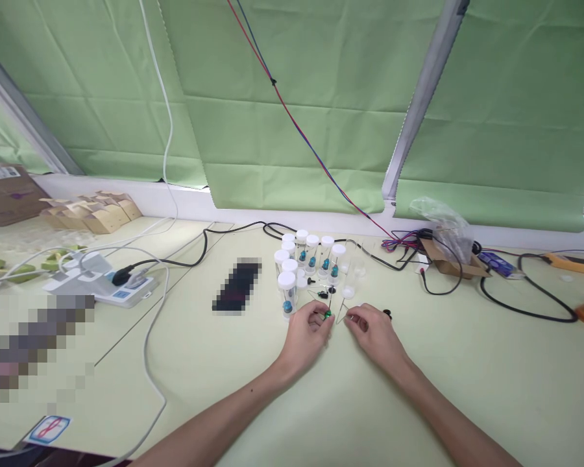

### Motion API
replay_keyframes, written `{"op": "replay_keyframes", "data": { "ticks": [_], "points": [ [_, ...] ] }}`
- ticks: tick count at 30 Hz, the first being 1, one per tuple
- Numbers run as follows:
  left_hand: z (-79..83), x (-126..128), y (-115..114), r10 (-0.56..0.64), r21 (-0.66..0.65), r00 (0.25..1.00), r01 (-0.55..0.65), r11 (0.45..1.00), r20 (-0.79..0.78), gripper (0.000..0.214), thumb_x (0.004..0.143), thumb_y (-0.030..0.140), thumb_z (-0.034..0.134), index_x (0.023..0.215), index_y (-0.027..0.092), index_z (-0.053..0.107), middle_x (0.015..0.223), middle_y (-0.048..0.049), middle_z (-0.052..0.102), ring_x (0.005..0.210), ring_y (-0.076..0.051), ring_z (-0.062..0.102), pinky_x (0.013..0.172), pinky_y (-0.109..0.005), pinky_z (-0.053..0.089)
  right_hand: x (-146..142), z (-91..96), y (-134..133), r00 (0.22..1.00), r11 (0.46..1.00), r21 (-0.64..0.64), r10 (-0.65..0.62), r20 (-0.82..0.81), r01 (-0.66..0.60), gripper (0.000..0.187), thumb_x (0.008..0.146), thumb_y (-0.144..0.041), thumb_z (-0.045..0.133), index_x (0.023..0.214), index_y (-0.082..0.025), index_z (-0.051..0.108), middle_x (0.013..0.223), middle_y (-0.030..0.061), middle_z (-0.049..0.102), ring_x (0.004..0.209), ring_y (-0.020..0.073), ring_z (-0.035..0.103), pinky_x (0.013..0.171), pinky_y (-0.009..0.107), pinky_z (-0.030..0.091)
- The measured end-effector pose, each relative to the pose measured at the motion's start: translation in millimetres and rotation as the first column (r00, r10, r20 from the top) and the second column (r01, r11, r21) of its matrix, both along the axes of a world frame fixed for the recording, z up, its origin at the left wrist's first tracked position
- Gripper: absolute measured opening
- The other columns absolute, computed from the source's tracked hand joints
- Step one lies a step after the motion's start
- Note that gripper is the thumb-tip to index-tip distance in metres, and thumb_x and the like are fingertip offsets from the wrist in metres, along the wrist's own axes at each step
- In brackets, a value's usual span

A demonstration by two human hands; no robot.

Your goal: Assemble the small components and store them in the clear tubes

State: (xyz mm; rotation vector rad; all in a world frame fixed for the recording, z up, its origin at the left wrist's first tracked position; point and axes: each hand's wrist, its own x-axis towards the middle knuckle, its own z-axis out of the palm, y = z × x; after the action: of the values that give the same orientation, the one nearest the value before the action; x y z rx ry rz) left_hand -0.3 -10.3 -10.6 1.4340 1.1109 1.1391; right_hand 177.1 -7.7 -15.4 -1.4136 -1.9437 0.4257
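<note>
My left hand (pixel 305 332) pinches a small green piece (pixel 328 314) with a thin dark rod standing up from it. Close beside it, my right hand (pixel 374 327) has its fingertips pressed together at a thin light stick (pixel 340 312). Just beyond the hands lie small black parts (pixel 323 294). Several clear tubes with white caps (pixel 287 295) stand behind and to the left, with small blue pieces inside. An open clear tube (pixel 349 275) is upright beyond my right hand. Near my right wrist sits another small black part (pixel 387 314).
A blurred dark flat object (pixel 237 287) lies left of the tubes. Further left, a white power strip (pixel 126 292) has cables plugged in. Small cardboard boxes (pixel 97 213) stand at the back left. At the back right are an open carton (pixel 452 259) and a black cable (pixel 530 313).
</note>
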Motion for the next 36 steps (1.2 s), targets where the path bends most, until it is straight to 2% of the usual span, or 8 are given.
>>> {"op": "replay_keyframes", "data": {
  "ticks": [11,15,20,24,27,30,33,36],
  "points": [
    [-4.3,0.5,2.8,-0.006,0.0,1.0,0.006,1.0,-0.015,0.029,0.08,0.04,0.062,0.095,0.015,0.06,0.066,-0.0005,0.06,0.048,-0.012,0.055,0.047,-0.025,0.047,0.0,2.1,-0.8,0.998,0.999,0.002,0.034,0.057,-0.034,0.02,0.089,-0.027,0.049,0.086,-0.02,0.068,0.075,0.0051,0.061,0.065,0.0189,0.057,0.063,0.03,0.043],
    [-3.8,2.0,2.1,-0.011,-0.008,0.999,0.011,1.0,0.032,0.033,0.079,0.041,0.063,0.099,0.015,0.057,0.078,-0.003,0.06,0.052,-0.011,0.057,0.047,-0.025,0.049,-4.9,6.8,-3.9,0.991,0.999,-0.01,0.035,-0.125,-0.037,0.028,0.093,-0.036,0.045,0.087,-0.02,0.067,0.079,0.0064,0.066,0.065,0.0188,0.057,0.061,0.029,0.044],
    [-1.2,4.5,-2.5,-0.062,0.001,0.997,0.062,0.998,0.034,0.036,0.079,0.043,0.062,0.103,0.018,0.055,0.083,-0.0025,0.059,0.053,-0.01,0.055,0.048,-0.024,0.048,-13.0,5.1,-5.2,0.92,0.99,-0.097,0.056,-0.388,-0.102,0.032,0.089,-0.046,0.052,0.09,-0.018,0.067,0.082,0.0066,0.07,0.073,0.0207,0.063,0.063,0.028,0.048],
    [0.3,4.6,-5.7,-0.099,0.059,0.991,0.105,0.993,-0.09,0.029,0.08,0.038,0.061,0.101,0.018,0.058,0.085,-0.0043,0.063,0.058,-0.011,0.055,0.051,-0.023,0.047,-16.6,2.7,-5.6,0.884,0.984,-0.1,0.084,-0.461,-0.145,0.033,0.089,-0.046,0.051,0.083,-0.017,0.065,0.08,0.0061,0.069,0.076,0.0203,0.063,0.071,0.029,0.049],
    [3.4,3.4,-7.2,-0.071,0.142,0.981,0.098,0.985,-0.181,0.023,0.082,0.033,0.059,0.099,0.018,0.061,0.085,-0.0049,0.065,0.063,-0.014,0.057,0.055,-0.024,0.047,-17.5,3.7,-7.4,0.881,0.984,-0.097,0.085,-0.465,-0.146,0.034,0.09,-0.046,0.05,0.08,-0.017,0.065,0.077,0.005,0.067,0.072,0.0189,0.06,0.067,0.027,0.048],
    [11.4,0.8,-11.1,-0.044,0.214,0.948,0.115,0.97,-0.314,0.023,0.084,0.027,0.055,0.105,0.02,0.061,0.095,-0.0066,0.065,0.07,-0.016,0.059,0.06,-0.026,0.048,-17.3,5.4,-9.6,0.895,0.989,-0.069,0.089,-0.437,-0.132,0.033,0.091,-0.044,0.049,0.076,-0.017,0.063,0.07,0.003,0.062,0.065,0.0167,0.056,0.061,0.025,0.045],
    [23.1,-5.8,-21.5,-0.055,0.259,0.864,0.209,0.943,-0.5,0.023,0.087,0.024,0.049,0.107,0.02,0.06,0.104,-0.009,0.062,0.071,-0.017,0.06,0.061,-0.028,0.046,-16.6,5.9,-10.6,0.933,0.992,0.006,0.117,-0.341,-0.123,0.031,0.093,-0.039,0.048,0.072,-0.019,0.06,0.067,0.0019,0.059,0.061,0.016,0.052,0.058,0.026,0.042],
    [34.7,-22.0,-36.5,0.029,0.317,0.712,0.275,0.908,-0.702,0.023,0.091,0.025,0.041,0.097,0.02,0.063,0.09,-0.0082,0.064,0.07,-0.02,0.06,0.061,-0.029,0.043,-16.3,4.3,-10.1,0.957,0.986,0.076,0.162,-0.24,-0.147,0.029,0.094,-0.034,0.045,0.074,-0.02,0.06,0.071,0.0028,0.061,0.064,0.0175,0.054,0.063,0.028,0.041]
  ]
}}
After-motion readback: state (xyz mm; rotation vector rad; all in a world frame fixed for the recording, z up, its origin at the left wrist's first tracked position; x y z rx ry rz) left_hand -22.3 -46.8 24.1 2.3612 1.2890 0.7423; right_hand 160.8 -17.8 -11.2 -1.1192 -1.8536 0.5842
